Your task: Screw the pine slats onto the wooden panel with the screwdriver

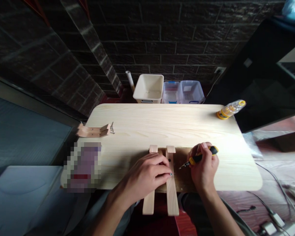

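Note:
My right hand (pixel 205 167) is wrapped round a yellow and black screwdriver (pixel 196 159), its thin metal tip pointing left and down. Between the thumb and fingertips of my left hand (pixel 151 172) is a small metal screw (pixel 170 174), held over a wooden strip (pixel 172 193). That strip has a dark hole near its bent far end. A second wooden strip (pixel 148 203) lies to its left, partly covered by my left hand. Both strips rest on a brown sheet (pixel 184 183) and jut past the table's near edge. The screwdriver tip is apart from the screw.
On the table (pixel 142 119), curved wooden pieces (pixel 93 131) lie at the left beside several screws (pixel 112 127). A clear and yellow bit holder (pixel 231 109) stands far right. A blurred-out item (pixel 85 167) is front left. Behind are a cream bin (pixel 149 87) and clear boxes (pixel 191 91).

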Tool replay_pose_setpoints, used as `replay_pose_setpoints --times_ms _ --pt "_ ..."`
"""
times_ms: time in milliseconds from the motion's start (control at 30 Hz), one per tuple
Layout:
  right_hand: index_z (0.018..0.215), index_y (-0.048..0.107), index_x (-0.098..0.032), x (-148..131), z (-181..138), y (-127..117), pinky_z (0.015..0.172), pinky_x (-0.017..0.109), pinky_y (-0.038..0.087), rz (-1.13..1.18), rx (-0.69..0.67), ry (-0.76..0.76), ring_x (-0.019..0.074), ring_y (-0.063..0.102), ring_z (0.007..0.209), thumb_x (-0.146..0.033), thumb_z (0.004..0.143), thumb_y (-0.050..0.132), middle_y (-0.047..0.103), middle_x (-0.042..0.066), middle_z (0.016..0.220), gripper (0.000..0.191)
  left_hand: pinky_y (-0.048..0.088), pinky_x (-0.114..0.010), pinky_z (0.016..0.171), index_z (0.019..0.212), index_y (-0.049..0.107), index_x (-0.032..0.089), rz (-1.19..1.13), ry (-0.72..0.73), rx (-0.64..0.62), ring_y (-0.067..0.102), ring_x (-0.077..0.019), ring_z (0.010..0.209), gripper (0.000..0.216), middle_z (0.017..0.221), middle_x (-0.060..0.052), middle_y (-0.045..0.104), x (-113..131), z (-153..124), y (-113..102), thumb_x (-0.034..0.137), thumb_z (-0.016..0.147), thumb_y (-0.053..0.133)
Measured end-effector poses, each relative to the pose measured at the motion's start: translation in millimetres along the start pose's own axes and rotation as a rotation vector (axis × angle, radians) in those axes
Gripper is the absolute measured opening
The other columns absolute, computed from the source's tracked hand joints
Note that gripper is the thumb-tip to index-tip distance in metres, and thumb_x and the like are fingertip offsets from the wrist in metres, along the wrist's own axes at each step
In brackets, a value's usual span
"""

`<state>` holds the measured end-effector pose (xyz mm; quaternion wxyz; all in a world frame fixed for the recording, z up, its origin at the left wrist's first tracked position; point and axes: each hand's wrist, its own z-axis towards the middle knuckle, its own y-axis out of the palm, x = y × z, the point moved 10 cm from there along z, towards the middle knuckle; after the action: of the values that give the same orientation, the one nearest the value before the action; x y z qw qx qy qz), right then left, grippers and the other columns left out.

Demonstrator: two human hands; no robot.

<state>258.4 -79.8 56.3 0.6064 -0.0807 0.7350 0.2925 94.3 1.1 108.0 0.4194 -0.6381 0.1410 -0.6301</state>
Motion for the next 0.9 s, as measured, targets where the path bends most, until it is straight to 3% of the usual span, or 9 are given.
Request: replay_pose_setpoints --times_ms 433,567,800,900 --pt "0.079 0.047 -0.024 18 10 -3 0.036 0.019 0.035 0.036 -0.019 0.053 0.0084 0.046 0.043 -0.048 0.088 0.077 0.054 -0.008 0.063 0.039 0.056 -0.031 0.087 0.093 0.083 0.023 0.006 0.086 -0.032 0.072 -0.0175 0.094 0.011 0.099 -0.001 0.078 -1 2 4 0.014 0.093 0.077" --pt "0.079 0.045 -0.024 16 9 2 0.036 0.019 0.036 -0.011 -0.04 0.043 0.0083 0.045 0.044 -0.055 0.093 0.07 0.052 -0.008 0.065 0.042 0.057 -0.031 0.086 0.094 0.084 0.023 0.022 0.117 -0.036 0.072 -0.0167 0.092 0.012 0.1 -0.001 0.077 0 2 5 0.014 0.093 0.076" --pt "0.076 0.052 -0.023 -20 -12 -7 0.039 0.019 0.036 -0.194 -0.026 -0.055 0.0095 0.045 0.045 -0.058 0.101 0.056 0.049 -0.007 0.06 0.044 0.056 -0.029 0.086 0.096 0.086 0.025 0.002 0.125 -0.048 0.073 -0.0174 0.093 0.013 0.103 -0.001 0.079 -4 1 7 0.015 0.093 0.077" --pt "0.078 0.064 -0.019 -49 -26 -3 0.044 0.021 0.041 -0.475 -0.186 -0.159 0.0107 0.054 0.047 -0.057 0.103 0.057 0.056 -0.004 0.059 0.046 0.056 -0.029 0.088 0.099 0.086 0.026 -0.023 0.116 -0.063 0.074 -0.0179 0.095 0.013 0.105 0.0 0.079 -7 1 8 0.017 0.092 0.08"
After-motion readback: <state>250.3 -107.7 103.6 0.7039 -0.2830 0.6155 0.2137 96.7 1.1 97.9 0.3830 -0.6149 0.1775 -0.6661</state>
